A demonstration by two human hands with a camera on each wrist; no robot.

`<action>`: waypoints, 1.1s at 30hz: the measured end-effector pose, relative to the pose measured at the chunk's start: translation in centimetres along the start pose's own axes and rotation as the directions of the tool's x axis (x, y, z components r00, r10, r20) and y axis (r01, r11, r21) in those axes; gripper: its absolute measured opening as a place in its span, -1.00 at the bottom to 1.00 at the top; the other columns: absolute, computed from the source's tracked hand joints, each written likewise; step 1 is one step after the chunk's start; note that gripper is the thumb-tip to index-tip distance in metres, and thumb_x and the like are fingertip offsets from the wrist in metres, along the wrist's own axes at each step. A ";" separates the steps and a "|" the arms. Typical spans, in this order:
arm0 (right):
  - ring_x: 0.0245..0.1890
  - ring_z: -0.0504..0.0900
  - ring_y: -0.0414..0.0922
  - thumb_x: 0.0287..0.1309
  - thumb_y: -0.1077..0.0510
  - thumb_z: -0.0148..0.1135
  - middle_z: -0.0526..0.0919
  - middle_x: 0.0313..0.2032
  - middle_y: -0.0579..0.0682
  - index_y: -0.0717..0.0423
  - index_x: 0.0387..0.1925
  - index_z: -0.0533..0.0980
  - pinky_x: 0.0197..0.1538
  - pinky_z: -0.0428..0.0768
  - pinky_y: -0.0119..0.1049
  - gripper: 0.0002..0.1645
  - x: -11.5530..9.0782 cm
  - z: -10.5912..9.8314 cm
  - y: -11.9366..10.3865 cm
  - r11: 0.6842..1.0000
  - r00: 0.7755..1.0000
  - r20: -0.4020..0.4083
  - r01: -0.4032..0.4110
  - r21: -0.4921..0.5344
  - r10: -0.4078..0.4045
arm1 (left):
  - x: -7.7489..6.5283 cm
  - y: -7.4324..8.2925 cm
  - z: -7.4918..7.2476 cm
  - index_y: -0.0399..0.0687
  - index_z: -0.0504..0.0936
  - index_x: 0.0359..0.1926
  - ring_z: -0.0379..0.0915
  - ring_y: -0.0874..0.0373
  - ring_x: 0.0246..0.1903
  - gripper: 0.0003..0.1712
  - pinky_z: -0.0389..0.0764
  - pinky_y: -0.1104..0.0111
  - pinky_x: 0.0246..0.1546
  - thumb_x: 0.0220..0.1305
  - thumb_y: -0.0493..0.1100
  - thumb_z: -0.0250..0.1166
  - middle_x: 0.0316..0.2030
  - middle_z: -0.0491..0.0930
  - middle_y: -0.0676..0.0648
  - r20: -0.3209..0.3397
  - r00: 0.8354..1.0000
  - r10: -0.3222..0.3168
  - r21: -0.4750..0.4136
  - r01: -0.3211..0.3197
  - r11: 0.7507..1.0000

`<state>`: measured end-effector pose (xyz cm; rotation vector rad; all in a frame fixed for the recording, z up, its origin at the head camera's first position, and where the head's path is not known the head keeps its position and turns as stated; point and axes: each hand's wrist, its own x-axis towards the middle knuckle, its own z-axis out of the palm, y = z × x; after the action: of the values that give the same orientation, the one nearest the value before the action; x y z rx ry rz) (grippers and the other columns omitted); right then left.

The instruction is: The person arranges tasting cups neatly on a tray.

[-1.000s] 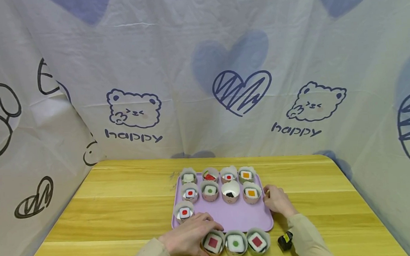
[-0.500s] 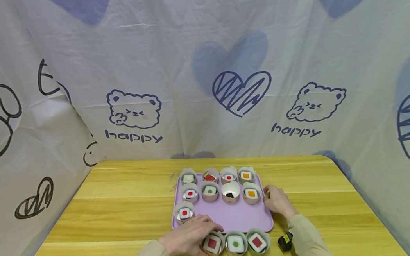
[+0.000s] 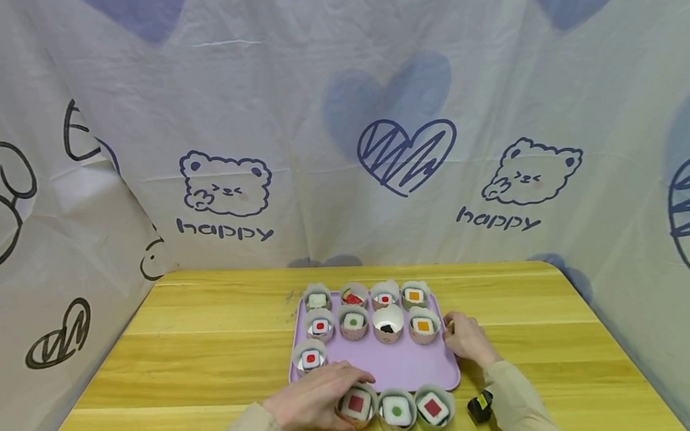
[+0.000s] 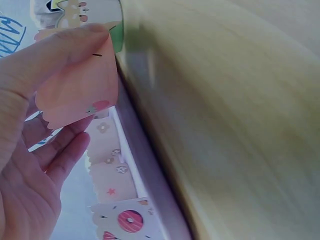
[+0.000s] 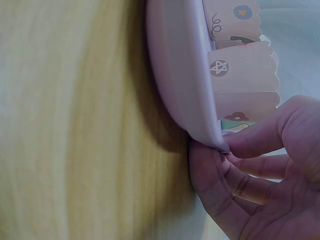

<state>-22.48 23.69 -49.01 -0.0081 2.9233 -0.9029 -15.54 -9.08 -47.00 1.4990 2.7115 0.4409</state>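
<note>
My left hand (image 3: 311,402) grips a paper cake cup (image 4: 77,82) in front of the tray, thumb on one side and fingers on the other. Inside that cup sits a white block with a dark red square (image 3: 355,404). With thumb and forefinger, my right hand (image 3: 471,339) pinches the right rim of the lilac tray (image 3: 390,369); the right wrist view shows this rim (image 5: 200,75) between them. To the right of the held cup stand a cup with a green-dotted block (image 3: 396,411) and another with a dark red square (image 3: 432,407).
Several paper cups with blocks fill the tray's back rows, among them an orange-topped one (image 3: 423,327); one cup (image 3: 310,359) stands at its left edge. A small black block (image 3: 480,407) lies by the right sleeve on the wooden table (image 3: 210,342).
My left hand and the cup it grips have shifted slightly away from me, toward the tray. The right hand and the tray stay in place.
</note>
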 end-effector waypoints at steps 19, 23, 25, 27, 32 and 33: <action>-0.54 0.54 -0.12 0.19 0.34 0.06 0.57 -0.49 0.05 0.39 -0.08 0.51 -0.48 0.51 -0.32 -0.72 0.1 0.1 0.1 1.000 1.000 0.000 0.008 0.016 -0.008 | 0.2 0.7 -2.3 -0.09 0.44 0.26 0.59 0.21 0.05 -0.20 0.62 0.45 0.12 0.02 -0.03 0.57 0.07 0.65 -0.01 -0.073 0.996 -0.054 -0.079 0.048 0.996; -0.52 0.53 -0.11 0.18 0.34 0.06 0.58 -0.49 0.05 0.37 -0.09 0.52 -0.46 0.50 -0.32 -0.72 0.1 0.1 0.1 1.000 1.000 -0.010 0.007 -0.002 -0.007 | 0.2 0.8 -2.9 -0.13 0.42 0.27 0.60 0.14 0.09 -0.16 0.64 0.39 0.14 0.00 -0.03 0.59 0.10 0.64 -0.05 -0.093 0.993 -0.076 -0.063 0.070 0.996; -0.50 0.53 -0.10 0.18 0.33 0.07 0.58 -0.48 0.05 0.37 -0.09 0.53 -0.45 0.50 -0.32 -0.72 0.1 0.0 0.0 1.000 1.000 -0.012 0.004 -0.012 -0.005 | 0.2 0.8 -3.3 -0.14 0.41 0.28 0.60 0.10 0.09 -0.14 0.65 0.36 0.14 -0.01 -0.04 0.59 0.11 0.64 -0.07 -0.110 0.991 -0.077 -0.057 0.071 0.996; -0.49 0.54 -0.10 0.19 0.33 0.07 0.59 -0.47 0.04 0.36 -0.09 0.53 -0.44 0.50 -0.32 -0.73 0.1 0.0 0.0 1.000 1.000 -0.013 0.001 -0.018 -0.001 | 0.3 0.8 -3.6 -0.17 0.41 0.28 0.61 0.09 0.08 -0.13 0.66 0.35 0.11 -0.02 -0.04 0.60 0.11 0.64 -0.09 -0.131 0.989 -0.071 -0.052 0.065 0.997; -0.49 0.54 -0.10 0.19 0.33 0.08 0.59 -0.47 0.04 0.35 -0.10 0.53 -0.44 0.51 -0.31 -0.74 0.1 0.0 0.0 1.000 1.000 -0.013 0.001 -0.022 -0.002 | 0.6 0.7 -4.3 -0.19 0.41 0.29 0.64 0.09 0.05 -0.09 0.68 0.33 0.09 -0.04 0.00 0.60 0.13 0.65 -0.13 -0.188 0.981 -0.052 -0.019 0.049 0.999; -0.50 0.54 -0.10 0.19 0.33 0.08 0.59 -0.47 0.04 0.35 -0.09 0.53 -0.44 0.51 -0.32 -0.74 0.1 0.0 0.0 1.000 1.000 -0.013 0.000 -0.020 0.000 | 0.7 0.7 -4.4 -0.19 0.40 0.30 0.63 0.08 0.07 -0.08 0.67 0.31 0.10 -0.05 0.01 0.60 0.14 0.64 -0.13 -0.199 0.979 -0.049 -0.012 0.047 0.999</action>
<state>-22.58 23.67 -49.03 -0.0035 2.9438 -0.8772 -15.95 -9.23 -42.53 1.4575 2.8846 0.6299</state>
